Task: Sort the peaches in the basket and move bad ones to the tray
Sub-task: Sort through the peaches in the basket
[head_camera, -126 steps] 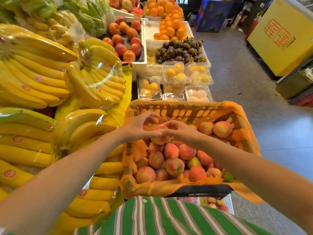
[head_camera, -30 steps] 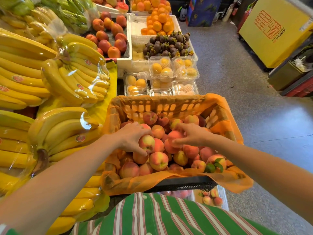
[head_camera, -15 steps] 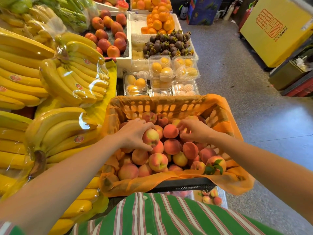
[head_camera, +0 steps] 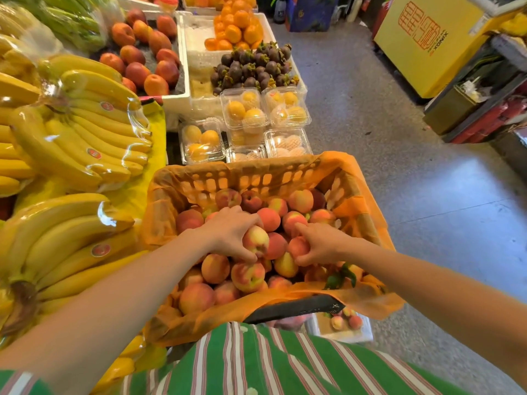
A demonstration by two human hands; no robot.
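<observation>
orange-lined basket (head_camera: 256, 178) holds round pink-and-yellow peaches (head_camera: 215, 267); left hand (head_camera: 231, 235) grips a blotchy peach (head_camera: 256, 240) mid-heap, right hand (head_camera: 323, 248) pinches a redder peach (head_camera: 297, 247) at its 3 o'clock.

In the middle of the frame stands a slatted basket (head_camera: 256, 178) lined with orange plastic and heaped with peaches (head_camera: 216, 267); the left hand (head_camera: 228, 233) curls over a streaked peach (head_camera: 256, 240) on top of the heap; just right of it the right hand (head_camera: 323, 245) pinches a reddish peach (head_camera: 298, 248) between forefinger and thumb; the two held fruits lie almost side by side. Wrapped bananas (head_camera: 79, 132) fill the left edge; mangosteens (head_camera: 251, 67) and clear fruit boxes (head_camera: 245, 109) sit above the basket. At lower right, under the basket's near rim, a white tray (head_camera: 342, 333) holds a few peaches; a green striped shirt (head_camera: 256, 366) crosses the bottom.
</observation>
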